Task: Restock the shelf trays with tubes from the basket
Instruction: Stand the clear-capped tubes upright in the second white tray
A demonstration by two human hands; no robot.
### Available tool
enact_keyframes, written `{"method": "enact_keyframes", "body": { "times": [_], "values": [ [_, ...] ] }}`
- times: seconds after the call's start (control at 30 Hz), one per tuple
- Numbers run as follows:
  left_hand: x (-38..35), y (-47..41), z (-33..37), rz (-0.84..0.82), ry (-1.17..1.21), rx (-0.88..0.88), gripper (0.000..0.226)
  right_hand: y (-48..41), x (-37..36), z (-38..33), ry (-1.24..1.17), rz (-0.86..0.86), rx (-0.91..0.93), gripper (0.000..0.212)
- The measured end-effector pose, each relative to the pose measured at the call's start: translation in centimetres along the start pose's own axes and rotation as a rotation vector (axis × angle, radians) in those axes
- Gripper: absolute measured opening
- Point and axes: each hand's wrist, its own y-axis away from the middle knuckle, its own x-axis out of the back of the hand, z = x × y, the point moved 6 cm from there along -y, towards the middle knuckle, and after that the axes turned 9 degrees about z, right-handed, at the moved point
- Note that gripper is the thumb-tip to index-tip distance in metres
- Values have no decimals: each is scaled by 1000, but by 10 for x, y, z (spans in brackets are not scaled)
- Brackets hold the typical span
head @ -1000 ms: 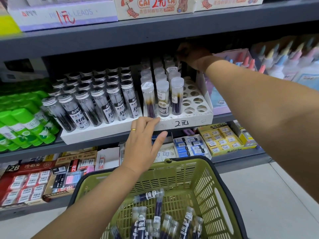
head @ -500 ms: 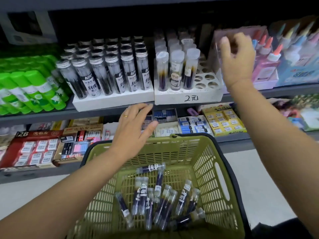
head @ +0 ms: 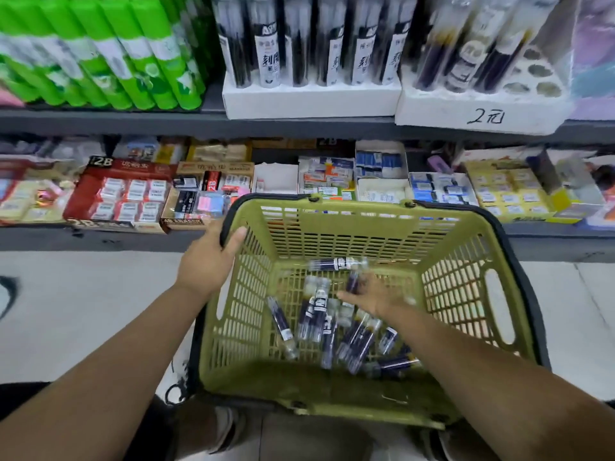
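Since last look, right grip (head: pixel 376 296) dropped from shelf into olive-green plastic mesh basket (head: pixel 332 202); left grip (head: pixel 209 257) now clasps its rim.
I judge restock partway: clear dark-filled tubes (head: pixel 316 314) litter basket floor, white foam shelf tray (head: pixel 482 104) has open holes. Blurred right grip: cannot tell if pinching.

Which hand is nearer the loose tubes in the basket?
Right. The right hand is down inside the basket, right over the tubes; the left hand grips the basket's far-left rim corner, above and left of them.
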Motion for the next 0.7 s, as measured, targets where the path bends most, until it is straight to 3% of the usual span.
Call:
{"method": "enact_keyframes", "body": {
  "times": [0.17,0.27,0.37,0.5,0.6,0.7],
  "values": [
    [-2,-6,-4,26,13,-25,48,-20,-15,6,59,129,-127,62],
    [-3,-7,-4,39,6,-45,43,-13,-31,4,39,154,-192,75],
    [-4,-7,-5,45,3,-38,45,-9,-34,3,77,199,-214,68],
    [-4,-7,-4,43,22,-18,47,-1,-49,-1,70,53,-223,58],
    [-3,-6,-4,35,34,-5,49,7,-72,-5,149,-66,-197,67],
    [-1,-5,-2,34,33,-7,46,14,-88,-6,133,-104,-274,90]
  ]
}}
